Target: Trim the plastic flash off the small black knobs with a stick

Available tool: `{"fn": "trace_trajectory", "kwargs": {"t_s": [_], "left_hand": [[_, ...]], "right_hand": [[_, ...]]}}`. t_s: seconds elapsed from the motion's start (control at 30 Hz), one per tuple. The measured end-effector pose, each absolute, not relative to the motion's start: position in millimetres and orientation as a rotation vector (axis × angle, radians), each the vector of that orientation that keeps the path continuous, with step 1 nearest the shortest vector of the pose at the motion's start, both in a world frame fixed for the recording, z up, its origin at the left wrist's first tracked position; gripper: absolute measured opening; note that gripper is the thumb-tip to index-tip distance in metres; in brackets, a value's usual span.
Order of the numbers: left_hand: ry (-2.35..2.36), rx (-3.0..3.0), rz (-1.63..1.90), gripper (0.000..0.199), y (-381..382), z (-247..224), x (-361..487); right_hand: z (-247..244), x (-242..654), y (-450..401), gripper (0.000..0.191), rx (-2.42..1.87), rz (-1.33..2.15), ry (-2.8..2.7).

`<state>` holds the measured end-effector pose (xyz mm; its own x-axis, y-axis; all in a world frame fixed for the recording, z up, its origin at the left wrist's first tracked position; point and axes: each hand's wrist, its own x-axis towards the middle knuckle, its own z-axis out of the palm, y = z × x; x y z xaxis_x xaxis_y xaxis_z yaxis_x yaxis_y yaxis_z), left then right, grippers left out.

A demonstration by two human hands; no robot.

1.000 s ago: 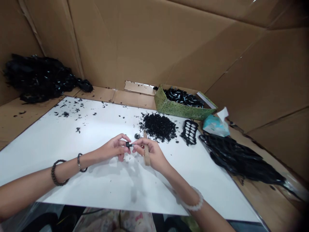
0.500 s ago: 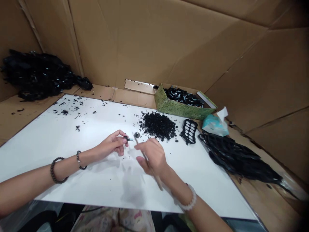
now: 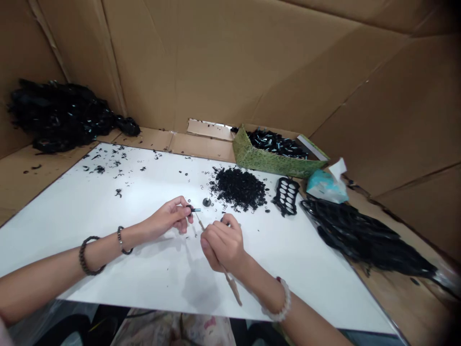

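My left hand (image 3: 172, 216) pinches a small black piece with a shiny metal pin (image 3: 195, 210) that points right. My right hand (image 3: 224, 244) is closed round a thin tool with a brown, wrapped-looking handle (image 3: 233, 288); its slim tip reaches up to the left, close to the pin. Whether the tip touches the pin I cannot tell. Just beyond the hands, a small round dark part with an upright pin (image 3: 206, 202) stands on the white board (image 3: 151, 283). Behind my right hand is a heap of tiny black rings (image 3: 239, 189).
A green box (image 3: 281, 166) of black pieces with metal pins stands at the back. A black frame with oval holes (image 3: 287, 196), a tissue pack (image 3: 327, 185) and a bundle of black sheets (image 3: 363, 240) lie right. Black scraps (image 3: 65, 115) pile at the far left, before cardboard walls (image 3: 216, 62).
My right hand has closed more tightly round the tool and moved slightly down, its tip now nearer the pin in my left hand. The left hand has barely moved.
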<state>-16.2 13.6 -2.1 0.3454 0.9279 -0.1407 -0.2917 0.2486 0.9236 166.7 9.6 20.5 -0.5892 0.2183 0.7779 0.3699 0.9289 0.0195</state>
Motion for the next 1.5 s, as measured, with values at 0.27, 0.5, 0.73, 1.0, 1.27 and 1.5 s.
{"fn": "trace_trajectory", "kwargs": {"t_s": [0.27, 0.5, 0.73, 1.0, 1.27, 1.5], "left_hand": [[0.831, 0.965, 0.977, 0.036, 13.7, -1.0, -16.1], [0.86, 0.95, 0.99, 0.035, 12.5, 1.6, -16.1], [1.016, 0.976, 1.02, 0.029, 8.1, 5.8, -15.6], [1.057, 0.955, 1.081, 0.031, 8.4, 6.5, -12.7], [1.074, 1.0, 1.094, 0.028, 7.0, 11.7, -10.6], [1.002, 1.012, 1.073, 0.028, 9.8, 10.0, -14.4]], "right_hand": [[19.3, 165.2, 9.6, 0.021, -0.435, -0.247, -2.21], [18.3, 165.8, 10.8, 0.022, -0.453, -0.261, -2.259], [16.6, 162.0, 9.2, 0.024, -0.502, -0.299, -2.269], [14.5, 151.0, 3.6, 0.026, -0.628, -0.437, -2.215], [2.4, 146.2, 1.8, 0.026, -0.698, -0.422, -2.243], [-0.3, 147.3, 2.3, 0.025, -0.737, -0.415, -2.267]]}}
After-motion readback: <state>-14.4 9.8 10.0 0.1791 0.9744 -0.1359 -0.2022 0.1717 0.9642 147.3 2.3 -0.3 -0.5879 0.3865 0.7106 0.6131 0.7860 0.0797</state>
